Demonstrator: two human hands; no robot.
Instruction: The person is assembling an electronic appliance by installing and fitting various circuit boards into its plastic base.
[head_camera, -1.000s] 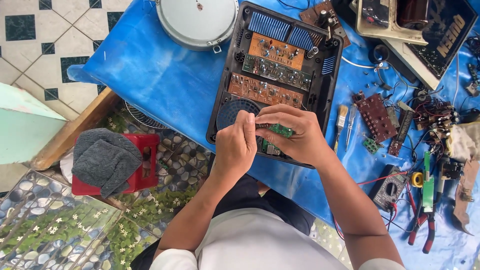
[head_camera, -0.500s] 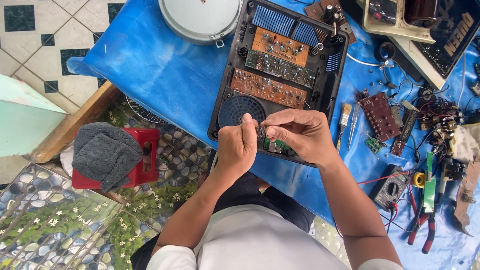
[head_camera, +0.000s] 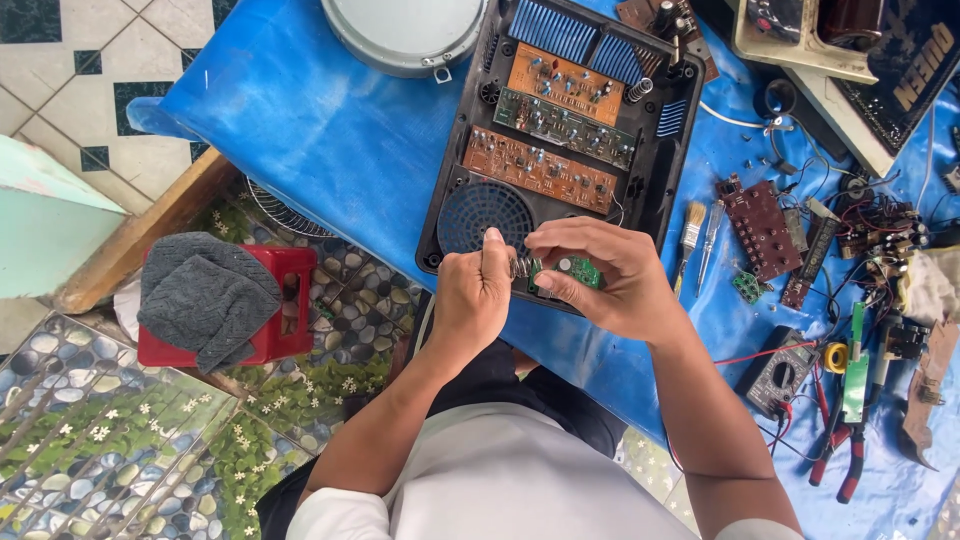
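Note:
My right hand (head_camera: 600, 275) grips a small green circuit board (head_camera: 570, 272) over the near edge of an opened black appliance base (head_camera: 455, 190). My left hand (head_camera: 478, 295) pinches a small metal spring-like part (head_camera: 519, 266) against the left end of that board. Inside the base lie three long circuit boards, orange, green and brown (head_camera: 540, 172), blue heat-sink fins (head_camera: 565, 30) at the far end, and a round fan grille (head_camera: 485, 212) just beyond my left fingers.
A blue sheet (head_camera: 330, 130) covers the table. A round grey lid (head_camera: 405, 30) sits at the far edge. To the right lie a brush (head_camera: 691, 232), loose boards (head_camera: 760, 225), a multimeter (head_camera: 780, 372), red pliers (head_camera: 835, 450). A red stool with grey cloth (head_camera: 205, 300) stands left.
Both hands have stayed over the base's near edge, with the fingers shifting slightly on the green board. The view has drifted a little.

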